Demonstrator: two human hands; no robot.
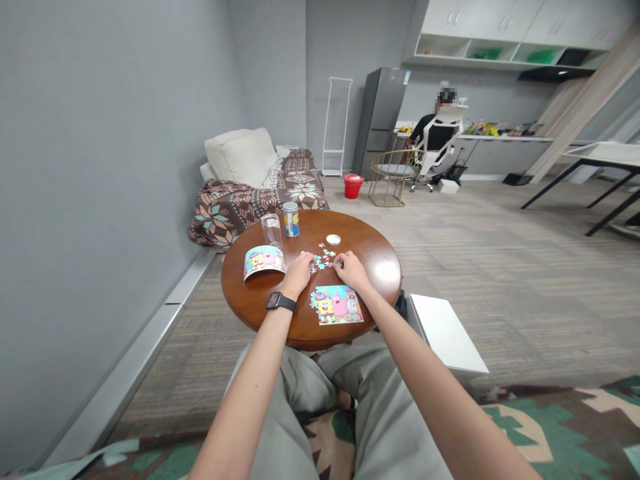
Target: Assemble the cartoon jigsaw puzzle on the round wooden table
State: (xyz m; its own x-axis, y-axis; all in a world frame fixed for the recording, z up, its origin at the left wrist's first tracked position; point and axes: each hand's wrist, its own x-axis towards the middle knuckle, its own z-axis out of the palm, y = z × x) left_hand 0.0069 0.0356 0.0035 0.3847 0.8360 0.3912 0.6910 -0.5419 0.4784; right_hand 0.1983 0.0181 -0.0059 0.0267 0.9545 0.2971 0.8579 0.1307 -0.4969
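Left hand (299, 272): my fingers at the loose pieces (321, 262); can't tell if gripping.
Right hand (351, 271): fingertips drawn close, at their right side; grip unclear.
Puzzle (340, 305): partly joined, on table (367, 233), nearer me.

Both hands (299, 272) flank loose puzzle pieces (321, 262) beyond a partly assembled puzzle (340, 305) on a round table (367, 243).
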